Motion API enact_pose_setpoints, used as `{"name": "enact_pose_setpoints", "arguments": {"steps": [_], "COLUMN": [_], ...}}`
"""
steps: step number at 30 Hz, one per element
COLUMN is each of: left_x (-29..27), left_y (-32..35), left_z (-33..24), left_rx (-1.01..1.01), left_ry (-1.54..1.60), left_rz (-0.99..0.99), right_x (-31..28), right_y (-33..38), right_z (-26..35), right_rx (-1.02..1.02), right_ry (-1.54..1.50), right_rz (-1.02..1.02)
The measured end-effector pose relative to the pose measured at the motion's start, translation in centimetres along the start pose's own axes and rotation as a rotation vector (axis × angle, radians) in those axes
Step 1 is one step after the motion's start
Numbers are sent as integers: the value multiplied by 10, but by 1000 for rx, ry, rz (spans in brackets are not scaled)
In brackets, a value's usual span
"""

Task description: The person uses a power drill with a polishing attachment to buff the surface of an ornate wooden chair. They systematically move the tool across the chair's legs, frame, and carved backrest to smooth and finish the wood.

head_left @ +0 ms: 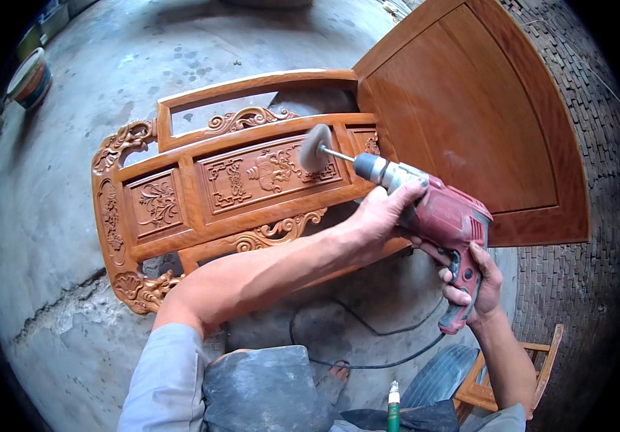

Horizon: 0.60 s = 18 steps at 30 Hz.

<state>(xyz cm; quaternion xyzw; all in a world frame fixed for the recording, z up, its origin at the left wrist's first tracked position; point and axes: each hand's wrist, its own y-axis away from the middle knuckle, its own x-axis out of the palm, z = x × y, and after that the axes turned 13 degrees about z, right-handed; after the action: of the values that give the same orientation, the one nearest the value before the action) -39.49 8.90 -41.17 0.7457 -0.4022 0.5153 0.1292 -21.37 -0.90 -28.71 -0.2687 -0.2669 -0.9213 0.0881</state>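
"Head view: what is being held?"
"Left hand [382, 217] grasps the red drill [454, 212] behind its chuck [372, 168]; right hand [488, 288] grips its handle [466, 282]."
"And where's the drill?"
"Right of the carved panel [252, 178], its round wheel [314, 147] over that panel; contact, I cannot tell."

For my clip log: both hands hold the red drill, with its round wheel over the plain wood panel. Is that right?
Wrong on the panel only: the head view shows the round wheel over the carved panel. The left hand and right hand do hold the red drill.
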Motion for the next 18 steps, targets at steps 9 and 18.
{"name": "enact_pose_setpoints", "arguments": {"steps": [9,18], "left_x": [3,10], "left_y": [-1,6], "left_z": [12,18], "left_rx": [-24,-95], "left_ry": [32,10], "left_rz": [-33,-59], "right_x": [-3,2], "right_y": [8,23], "right_z": [-1,-22], "right_rx": [54,28], "right_ry": [-12,-6], "right_rz": [-23,-127]}}
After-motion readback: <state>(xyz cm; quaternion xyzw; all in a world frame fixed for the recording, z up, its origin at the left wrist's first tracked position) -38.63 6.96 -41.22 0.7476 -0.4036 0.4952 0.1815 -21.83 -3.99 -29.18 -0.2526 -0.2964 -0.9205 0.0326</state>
